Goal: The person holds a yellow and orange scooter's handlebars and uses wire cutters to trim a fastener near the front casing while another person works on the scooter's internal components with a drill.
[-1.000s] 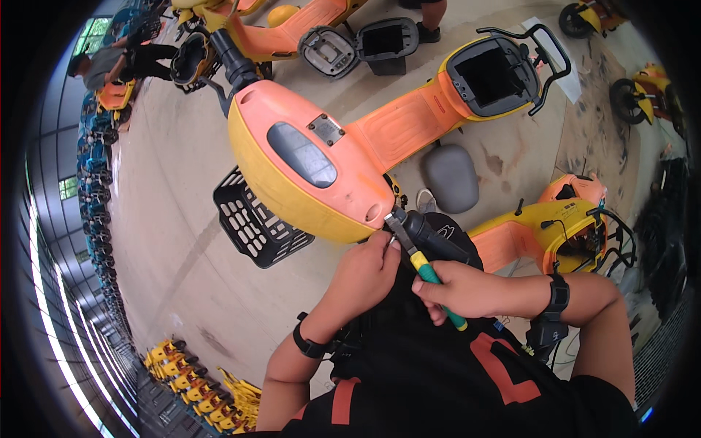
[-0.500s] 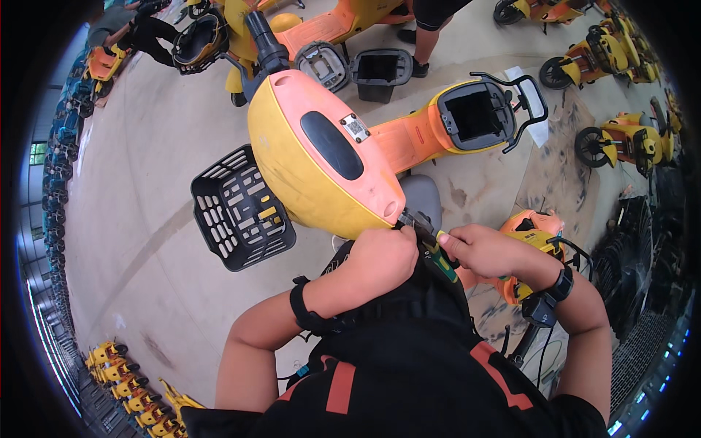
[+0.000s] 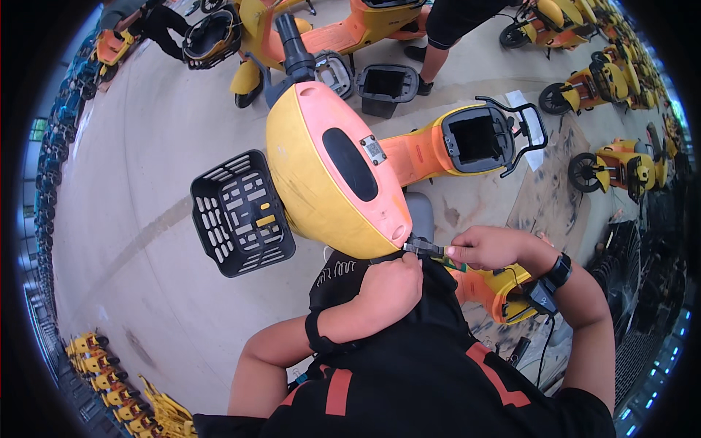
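In front of me stands a scooter with a yellow and pink-orange handlebar cover (image 3: 325, 168). My right hand (image 3: 485, 248) is closed on pliers with green and yellow handles (image 3: 457, 264). Their dark jaws reach the near end of the cover, at the metal bar end. My left hand (image 3: 394, 286) is curled into a closed shape just below that end, close to the jaws; whatever its fingers pinch is hidden. At the cover's far end is a black handlebar grip (image 3: 293, 47). A black front basket (image 3: 241, 213) hangs on the left.
The scooter's orange footboard leads to an open seat compartment (image 3: 478, 137) with a black rear rack (image 3: 537, 135). A black bin (image 3: 387, 86) stands beyond, near another person's leg (image 3: 434, 67). Another orange-yellow scooter (image 3: 504, 292) is close at right. Rows of scooters line the sides.
My view has shifted, so the scooter's cover sits lower and farther right. The pliers have turned from a steep slant to nearly level, with my right hand still on them.
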